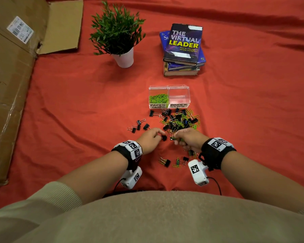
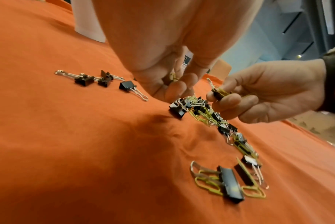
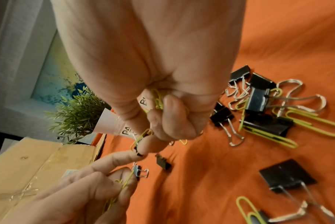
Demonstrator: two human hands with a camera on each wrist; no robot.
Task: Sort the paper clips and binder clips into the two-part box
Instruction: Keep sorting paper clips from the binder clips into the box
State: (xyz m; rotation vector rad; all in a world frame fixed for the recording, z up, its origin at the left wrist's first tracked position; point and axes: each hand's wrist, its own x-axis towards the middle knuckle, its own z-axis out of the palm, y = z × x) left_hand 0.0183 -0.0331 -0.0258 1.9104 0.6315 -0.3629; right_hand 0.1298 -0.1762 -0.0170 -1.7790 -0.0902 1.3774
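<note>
On the red cloth, just short of the mixed heap of clips, both forearms reach forward from the body and the two hands meet almost fingertip to fingertip; the left hand is turned palm-inward, its fingers curled, with green paper clips caught between thumb and fingers, and a small black binder clip sits right at its fingertips; the right hand is bunched tight, knuckles up, its curled fingers closed round a bundle of green paper clips, and between thumb and forefinger it pinches a black binder clip tangled with green wire. The two-part box stands beyond the heap, upright; its left compartment, labelled PAPER CLIPS, holds green clips, while the right one, labelled BINDER CLIPS, shows nothing inside. A few loose binder clips lie left of the heap, and others lie near the right wrist. Farther back stand a potted plant and a stack of books; cardboard lies at the left.
</note>
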